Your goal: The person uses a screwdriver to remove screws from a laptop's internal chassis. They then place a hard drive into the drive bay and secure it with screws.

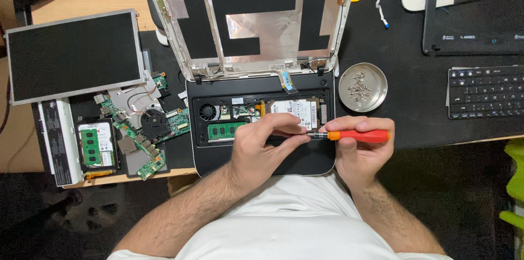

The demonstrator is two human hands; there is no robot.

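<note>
A small black laptop (218, 88) lies open in front of me with its keyboard removed, showing a fan, a green memory stick (222, 128) and a silver hard drive (297, 110). Its lid (251, 17) is stripped of the screen, bare foil and frame showing. My right hand (363, 153) holds an orange-handled screwdriver (357, 135) lying sideways, tip pointing left. My left hand (262, 148) pinches the screwdriver's metal tip over the laptop's palm rest, hiding the tip.
A round metal dish (376, 93) of several screws sits right of the laptop. A loose LCD panel (73, 55) and a second dismantled laptop with green circuit board (142, 123) lie left. A detached black keyboard (486, 92) and a black bezel (472, 42) lie right.
</note>
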